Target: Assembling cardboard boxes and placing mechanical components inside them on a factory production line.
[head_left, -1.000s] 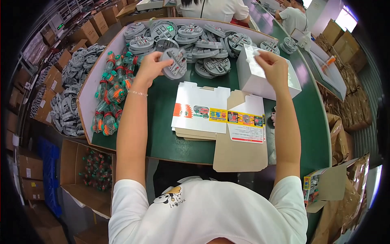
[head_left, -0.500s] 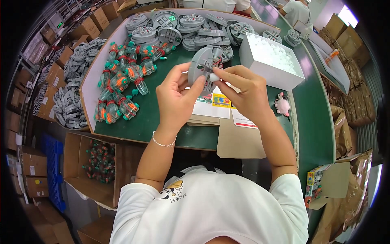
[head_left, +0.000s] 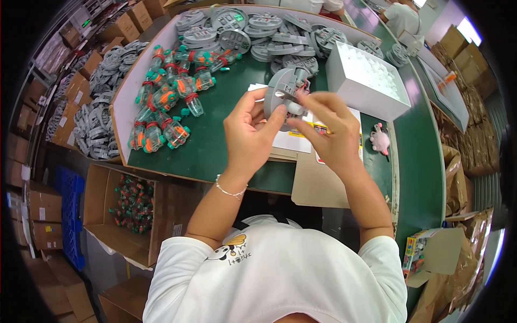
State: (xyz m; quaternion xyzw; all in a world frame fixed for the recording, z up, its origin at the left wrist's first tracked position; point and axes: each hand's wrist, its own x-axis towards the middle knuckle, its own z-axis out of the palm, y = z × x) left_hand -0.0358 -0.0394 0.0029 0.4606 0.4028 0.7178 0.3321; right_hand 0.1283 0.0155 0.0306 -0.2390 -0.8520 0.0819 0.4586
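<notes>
Fingers [head_left: 272, 119] of both hands around one grey round part [head_left: 284, 92], beside one white tray [head_left: 362, 81], one pink toy [head_left: 380, 138]

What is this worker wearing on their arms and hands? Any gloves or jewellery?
No gloves: both the left hand and the right hand are bare, as are the forearms. A thin silver-coloured bracelet circles the left wrist. The right wrist shows nothing. Short white sleeves of a T-shirt end above the elbows; the shirt has a small cartoon print near the collar.
</notes>
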